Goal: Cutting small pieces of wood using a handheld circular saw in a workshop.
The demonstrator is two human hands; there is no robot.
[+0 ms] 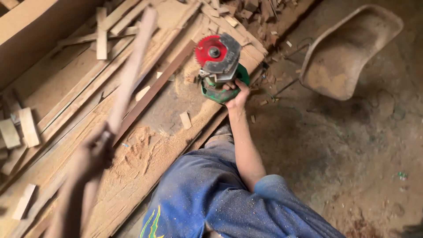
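My left hand (pixel 94 152) is blurred at the lower left and is closed around the near end of a long pale wooden strip (pixel 130 70), which slants up and away over the planks. My right hand (pixel 236 93) grips the green body of a handheld circular saw (pixel 220 72). The saw's red blade (pixel 210 49) and grey guard face up. It rests near the right edge of a wide sawdust-covered plank (pixel 145 163). My blue sleeve and dusty blue clothing fill the bottom middle.
Stacked planks and a dark thin batten (pixel 154 90) lie across the work area. Short offcuts (pixel 27 125) sit at the left, with scrap pieces (pixel 246 13) at the top. A dusty curved seat shell (pixel 348 53) lies on the dirt floor (pixel 352 154) to the right.
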